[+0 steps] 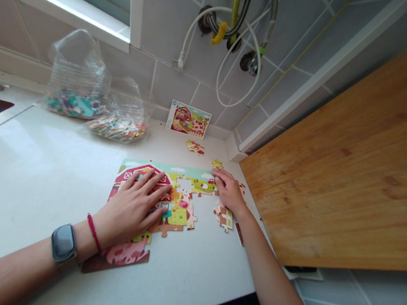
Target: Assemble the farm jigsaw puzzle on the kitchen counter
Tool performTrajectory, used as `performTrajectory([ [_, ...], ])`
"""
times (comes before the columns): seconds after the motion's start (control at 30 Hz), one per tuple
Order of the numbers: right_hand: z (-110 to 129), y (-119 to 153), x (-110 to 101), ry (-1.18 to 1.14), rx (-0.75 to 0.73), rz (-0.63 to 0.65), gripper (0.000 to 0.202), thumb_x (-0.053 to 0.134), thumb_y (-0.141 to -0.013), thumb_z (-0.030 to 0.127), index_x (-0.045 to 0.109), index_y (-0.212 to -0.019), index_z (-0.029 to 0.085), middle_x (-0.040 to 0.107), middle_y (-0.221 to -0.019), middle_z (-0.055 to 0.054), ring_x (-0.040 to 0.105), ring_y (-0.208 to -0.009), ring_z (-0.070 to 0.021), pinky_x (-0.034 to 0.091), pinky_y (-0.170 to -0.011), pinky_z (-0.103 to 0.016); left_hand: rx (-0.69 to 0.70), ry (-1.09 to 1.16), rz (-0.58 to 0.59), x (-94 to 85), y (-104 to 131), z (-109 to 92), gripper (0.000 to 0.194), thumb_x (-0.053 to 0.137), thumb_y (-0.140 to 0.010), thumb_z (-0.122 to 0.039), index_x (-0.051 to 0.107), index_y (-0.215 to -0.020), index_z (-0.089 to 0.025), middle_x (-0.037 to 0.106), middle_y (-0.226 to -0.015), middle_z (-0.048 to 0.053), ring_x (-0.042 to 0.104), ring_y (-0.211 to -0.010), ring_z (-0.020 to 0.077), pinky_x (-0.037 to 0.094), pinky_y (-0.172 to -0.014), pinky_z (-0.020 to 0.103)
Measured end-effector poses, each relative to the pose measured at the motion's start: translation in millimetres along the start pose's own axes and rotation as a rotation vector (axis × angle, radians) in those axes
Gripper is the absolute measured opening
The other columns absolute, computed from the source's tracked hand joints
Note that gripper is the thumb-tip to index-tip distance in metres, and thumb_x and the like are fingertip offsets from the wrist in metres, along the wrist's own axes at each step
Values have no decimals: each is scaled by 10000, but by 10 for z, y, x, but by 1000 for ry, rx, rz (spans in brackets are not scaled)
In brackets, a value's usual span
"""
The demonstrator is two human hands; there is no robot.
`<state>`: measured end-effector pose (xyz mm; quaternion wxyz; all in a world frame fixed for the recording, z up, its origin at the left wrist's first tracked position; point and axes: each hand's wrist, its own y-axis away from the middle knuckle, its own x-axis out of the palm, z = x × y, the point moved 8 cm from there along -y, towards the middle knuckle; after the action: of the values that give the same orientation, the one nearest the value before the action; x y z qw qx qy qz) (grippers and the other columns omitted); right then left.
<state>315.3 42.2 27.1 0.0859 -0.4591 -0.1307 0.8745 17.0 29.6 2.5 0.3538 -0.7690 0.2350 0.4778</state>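
Note:
A partly joined farm jigsaw puzzle lies on the white counter, with a red barn, a cow and a pink pig on it. My left hand rests flat on its barn part, fingers spread. At the puzzle's right end my right hand has its fingers bent together by the strip with sheep and a red tractor; what they hold, if anything, is hidden. An open gap shows beside the cow's head. Loose pieces lie below my right hand, and a yellow-green piece lies just above it.
Two clear bags of puzzle pieces stand at the back left. A picture card leans against the tiled wall, with pieces before it. A wooden board is at the right. Hoses and a white cable hang above.

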Motion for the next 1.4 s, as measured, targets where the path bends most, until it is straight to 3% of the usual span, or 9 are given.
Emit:
performTrajectory([
  [0.83, -23, 40, -12, 5, 36, 44, 333, 555, -995, 319, 791, -1226, 270, 751, -1345, -80, 583, -1400, -273, 402, -1245, -533, -12, 27, -17, -16, -13, 13, 590, 438, -1052, -607, 559, -1550, -316, 493, -1641, 102, 386, -1538, 391, 239, -1264, 620],
  [1.07, 51, 75, 18, 46, 44, 142, 434, 690, -942, 405, 741, -1340, 240, 666, -1481, -105, 458, -1526, -311, 315, -1292, -561, -14, 23, -5, -20, -20, 0, 589, 400, -1063, -603, 556, -1552, -314, 484, -1645, 104, 396, -1527, 399, 243, -1257, 627],
  [1.27, 182, 141, 55, -11, 80, 269, 787, 871, -778, 576, 640, -1478, 301, 403, -1704, -93, 202, -1641, -351, 198, -1320, -608, -16, 60, -30, -36, -11, 6, 578, 427, -1055, -595, 569, -1541, -318, 493, -1639, 98, 404, -1520, 398, 239, -1264, 619],
  [1.4, 271, 176, 132, -9, 69, 325, 821, 897, -746, 582, 634, -1483, 333, 377, -1718, -75, 149, -1653, -350, 161, -1327, -613, -22, 72, -35, -35, -8, 15, 571, 435, -1051, -599, 568, -1538, -331, 497, -1637, 79, 400, -1523, 382, 229, -1275, 604],
])
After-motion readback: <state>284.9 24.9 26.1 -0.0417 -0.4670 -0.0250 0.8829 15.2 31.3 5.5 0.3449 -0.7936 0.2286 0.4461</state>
